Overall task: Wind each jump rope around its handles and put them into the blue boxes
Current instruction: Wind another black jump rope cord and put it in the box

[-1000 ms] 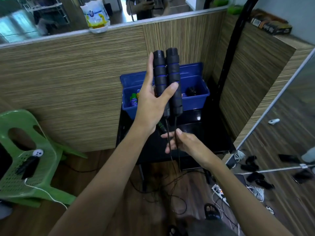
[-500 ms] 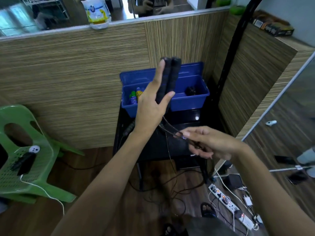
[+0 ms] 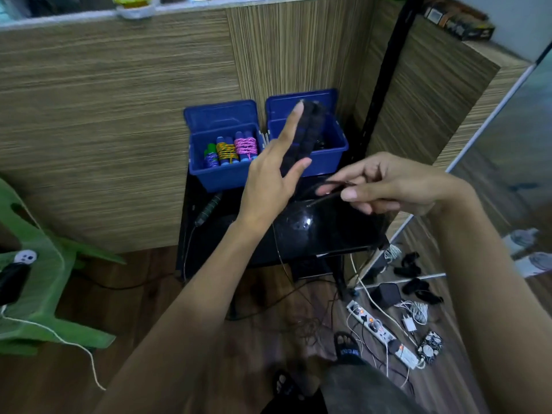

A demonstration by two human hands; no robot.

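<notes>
My left hand (image 3: pixel 273 177) holds two black foam handles (image 3: pixel 304 135) with blue bands side by side, thumb across them, fingers straight behind. Their thin black rope (image 3: pixel 325 192) runs to my right hand (image 3: pixel 385 183), which pinches it between thumb and fingers just right of the handles. The rest of the rope hangs down to the floor. Behind stand two open blue boxes: the left box (image 3: pixel 221 177) holds several wound ropes in pink, orange and green; the right box (image 3: pixel 328 158) holds something dark, partly hidden by the handles.
The boxes sit on a black table (image 3: pixel 328 234) against a wood-grain partition. A dark green-handled rope (image 3: pixel 206 209) lies on the table's left side. A green plastic chair (image 3: pixel 33 282) stands at left. A power strip (image 3: pixel 382 333), chargers and cables litter the floor at right.
My right hand has risen and drawn the rope up to the right of the handles. The view has dipped, showing both boxes and more floor.
</notes>
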